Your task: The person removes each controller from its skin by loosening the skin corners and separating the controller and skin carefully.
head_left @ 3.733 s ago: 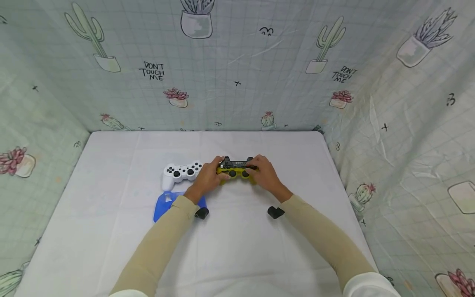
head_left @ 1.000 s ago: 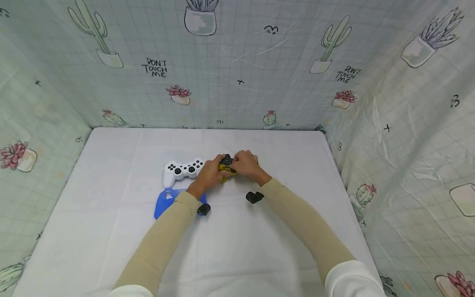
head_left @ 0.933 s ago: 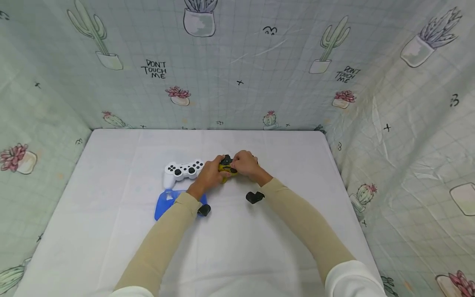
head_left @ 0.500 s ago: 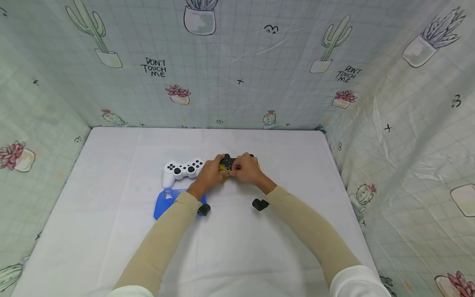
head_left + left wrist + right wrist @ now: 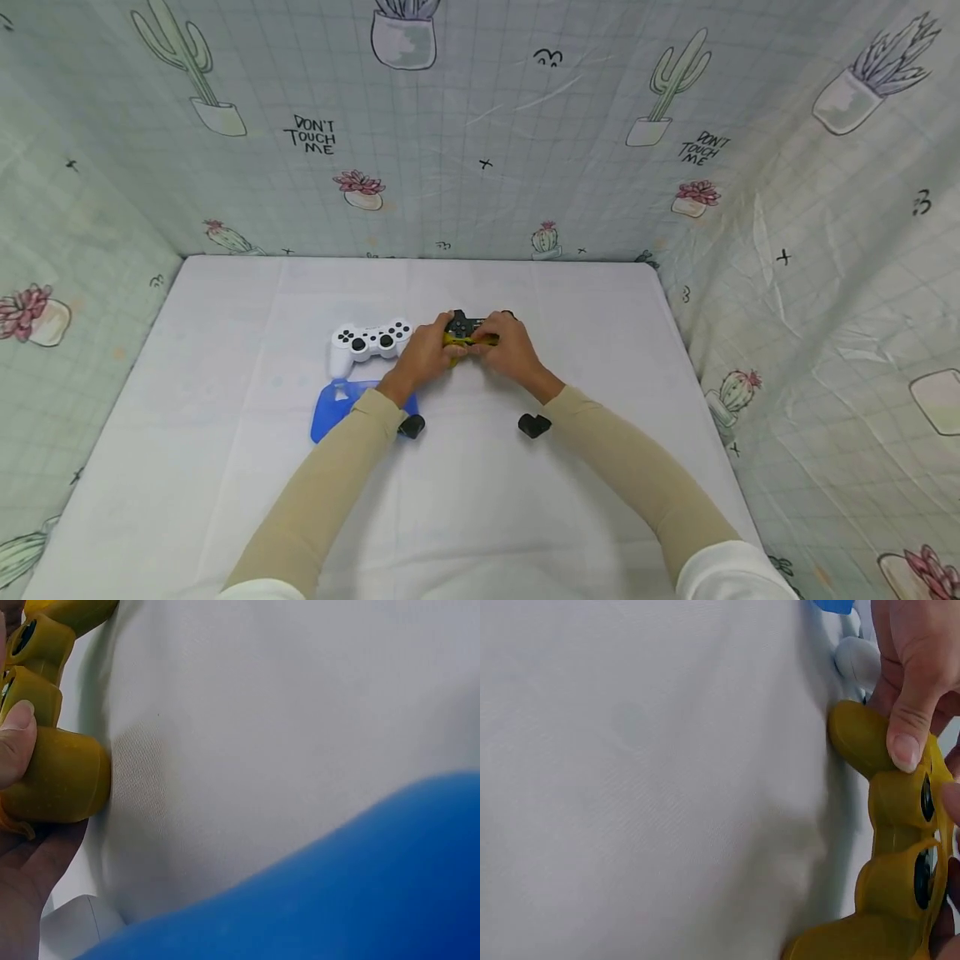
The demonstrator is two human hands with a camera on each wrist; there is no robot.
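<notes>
A black game controller [image 5: 462, 322] sits in a yellow silicone cover [image 5: 889, 881], on the white table. My left hand [image 5: 424, 355] grips its left handle, thumb pressed on the yellow cover; the left wrist view shows the same grip on the cover [image 5: 71, 769]. At the face of the controller, my right hand [image 5: 513, 345] pinches the edge of the cover with bent fingers and hides the controller's right half. Black thumbsticks [image 5: 924, 877] show through holes in the cover in the right wrist view.
Left of my hands lies a white game controller [image 5: 367, 341]. A blue silicone cover [image 5: 328, 410] lies in front of it, partly under my left sleeve. Small black wrist cameras [image 5: 534, 426] hang below both forearms. Patterned curtains [image 5: 480, 125] enclose the table's back and sides.
My right hand has moved from over the controller's face toward the near edge and right, drawing the cover's edge with it. More of the black face shows. The left hand keeps its grip.
</notes>
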